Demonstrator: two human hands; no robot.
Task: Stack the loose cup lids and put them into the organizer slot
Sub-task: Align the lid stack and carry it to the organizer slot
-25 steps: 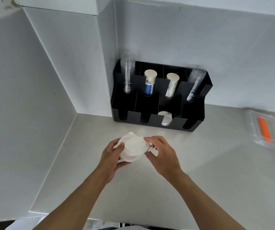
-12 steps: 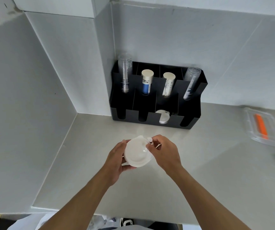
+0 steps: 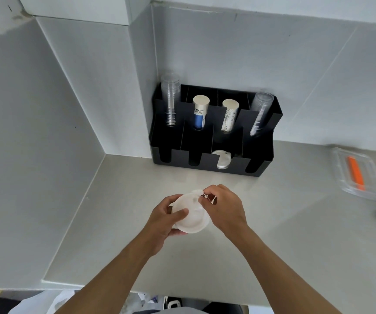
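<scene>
- Head view: both hands held a stack of lids (image 3: 191, 215) above the smooth pale counter (image 3: 273, 234), near of the organizer (image 3: 214, 163).
- The left hand (image 3: 163, 219) gripped the stack's left rim, thumb pressed on the round, white, matte plastic top.
- The right hand (image 3: 224, 208) pinched the stack's far-right edge with curled fingers.
- The organizer, black and boxy with notched front slots, stood in the far corner; one white lid (image 3: 222, 159) sat in its third front slot from the left.
- Behind, clear ribbed cups (image 3: 170, 98) and paper cups (image 3: 200, 112) stood in tall stacks.
- At the right lay a clear plastic tray (image 3: 359, 173) with an orange stick.
</scene>
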